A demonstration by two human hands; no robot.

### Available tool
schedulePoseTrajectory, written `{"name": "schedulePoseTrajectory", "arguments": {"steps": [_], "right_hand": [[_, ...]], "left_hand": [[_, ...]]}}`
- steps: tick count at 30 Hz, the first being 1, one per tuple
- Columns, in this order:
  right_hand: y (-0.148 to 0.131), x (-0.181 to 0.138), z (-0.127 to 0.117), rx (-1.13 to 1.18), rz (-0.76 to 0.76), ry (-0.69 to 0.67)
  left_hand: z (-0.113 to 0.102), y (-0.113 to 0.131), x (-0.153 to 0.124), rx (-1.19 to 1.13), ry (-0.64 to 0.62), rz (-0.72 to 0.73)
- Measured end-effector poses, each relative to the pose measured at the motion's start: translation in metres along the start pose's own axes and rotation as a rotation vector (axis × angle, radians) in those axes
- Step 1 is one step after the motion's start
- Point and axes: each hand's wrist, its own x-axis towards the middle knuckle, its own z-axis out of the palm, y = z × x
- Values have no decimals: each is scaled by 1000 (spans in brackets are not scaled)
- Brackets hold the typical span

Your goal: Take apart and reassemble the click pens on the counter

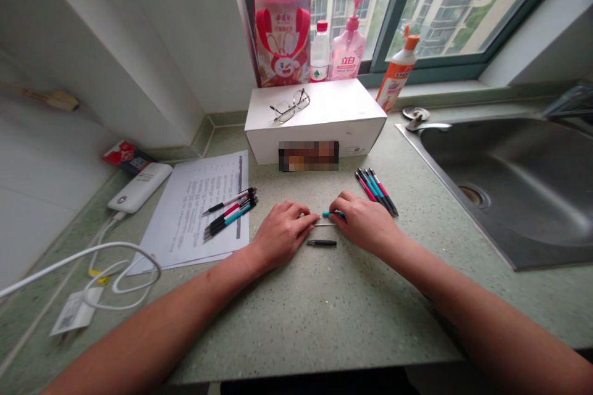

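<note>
My left hand rests on the green speckled counter with its fingers curled, fingertips pinched at a thin pen refill. My right hand is closed on a teal pen part that points left toward the left hand. A black pen piece lies loose on the counter just below both hands. A group of several pens lies on the paper at the left. Another group of pens lies to the right of my right hand.
A white box with glasses on top stands behind the hands. Printed sheets, a power bank and white cable lie left. A steel sink is at right. Bottles and a pink bag stand on the windowsill.
</note>
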Motion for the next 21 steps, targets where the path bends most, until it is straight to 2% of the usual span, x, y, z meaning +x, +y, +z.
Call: {"name": "schedulePoseTrajectory", "arguments": {"steps": [14, 21], "right_hand": [[-9, 0, -1, -13, -38, -27], [-14, 0, 5, 11, -91, -12]], "left_hand": [[1, 0, 0, 7, -16, 13], [5, -3, 1, -42, 69, -52]]}}
